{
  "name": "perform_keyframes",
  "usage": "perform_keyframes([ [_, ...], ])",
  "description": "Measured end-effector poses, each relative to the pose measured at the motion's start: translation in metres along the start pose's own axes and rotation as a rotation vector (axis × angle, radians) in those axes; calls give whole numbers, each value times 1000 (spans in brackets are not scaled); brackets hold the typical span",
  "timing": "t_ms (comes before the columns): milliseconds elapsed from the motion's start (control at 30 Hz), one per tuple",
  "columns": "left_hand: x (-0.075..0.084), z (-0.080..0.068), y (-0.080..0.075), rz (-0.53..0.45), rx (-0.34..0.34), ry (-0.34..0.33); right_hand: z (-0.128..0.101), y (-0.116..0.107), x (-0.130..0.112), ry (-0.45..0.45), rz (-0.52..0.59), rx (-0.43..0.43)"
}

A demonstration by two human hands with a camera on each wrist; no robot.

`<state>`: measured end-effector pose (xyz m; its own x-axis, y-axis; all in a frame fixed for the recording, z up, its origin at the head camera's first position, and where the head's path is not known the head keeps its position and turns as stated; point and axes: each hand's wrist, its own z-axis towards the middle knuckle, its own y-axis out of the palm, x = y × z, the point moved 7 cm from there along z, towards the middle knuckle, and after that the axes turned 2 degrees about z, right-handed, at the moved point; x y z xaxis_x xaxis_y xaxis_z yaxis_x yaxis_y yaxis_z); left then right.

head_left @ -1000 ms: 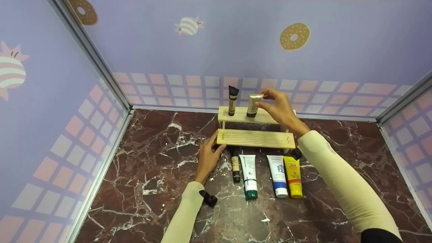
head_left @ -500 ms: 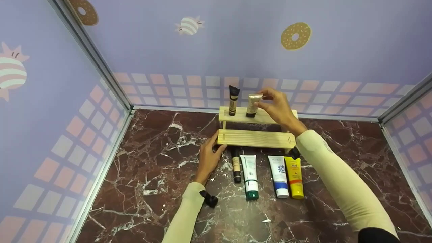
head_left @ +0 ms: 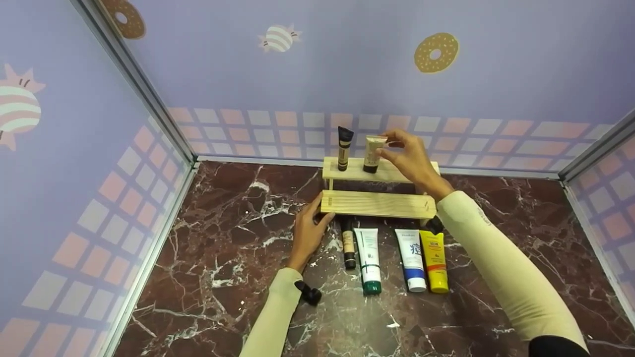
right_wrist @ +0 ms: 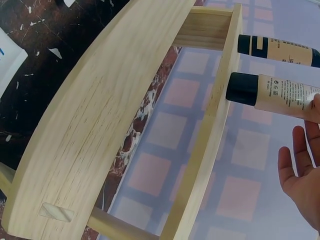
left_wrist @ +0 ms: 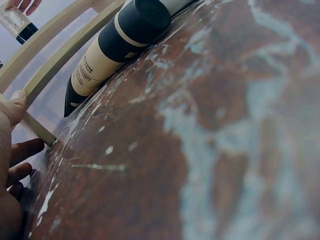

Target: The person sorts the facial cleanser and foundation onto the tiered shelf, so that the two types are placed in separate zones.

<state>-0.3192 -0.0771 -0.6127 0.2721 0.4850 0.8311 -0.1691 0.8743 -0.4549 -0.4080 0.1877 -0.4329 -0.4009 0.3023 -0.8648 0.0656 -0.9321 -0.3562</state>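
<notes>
In the head view, my right hand (head_left: 409, 156) pinches a small beige cosmetic tube (head_left: 372, 157) near its crimped top. The tube stands cap down over the upper shelf of a two-tier wooden rack (head_left: 379, 204); the right wrist view shows its black cap (right_wrist: 242, 88) right at the shelf's edge. Left of it, a slim black and beige tube (head_left: 343, 151) stands on the same shelf. My left hand (head_left: 307, 230) holds the left end of the rack's lower shelf, thumb (left_wrist: 17, 102) at its front edge and fingers beside the leg.
Before the rack, a beige tube with black ends (head_left: 349, 245), a white tube with a green cap (head_left: 368, 260), a white and blue tube (head_left: 412, 260) and a yellow tube (head_left: 435, 263) lie on the dark marbled table (head_left: 223, 317). Patterned walls (head_left: 297, 74) enclose the back and sides.
The pinched tube has tilted slightly more upright on the upper shelf, its top rising a little. My left hand keeps its place at the rack.
</notes>
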Motion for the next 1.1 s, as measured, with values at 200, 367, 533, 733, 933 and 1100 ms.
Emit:
perform_keyframes([
  [200,0,-1,0,7,6,4,-1,-1,1,-5,-5,8],
  [367,-1,-1,0,0,7,10,-2,-1,2,-6,-8,-1],
  [533,-2,0,-1,-1,17,34,-8,-3,3,1,-36,-26],
  [733,-3,1,1,-3,12,30,-21,-11,6,-12,-85,-37],
  [933,-2,1,0,-10,5,12,-37,-19,11,-16,-129,-22],
  [1100,-2,0,1,-19,-9,-14,-54,-19,16,14,-140,-40],
])
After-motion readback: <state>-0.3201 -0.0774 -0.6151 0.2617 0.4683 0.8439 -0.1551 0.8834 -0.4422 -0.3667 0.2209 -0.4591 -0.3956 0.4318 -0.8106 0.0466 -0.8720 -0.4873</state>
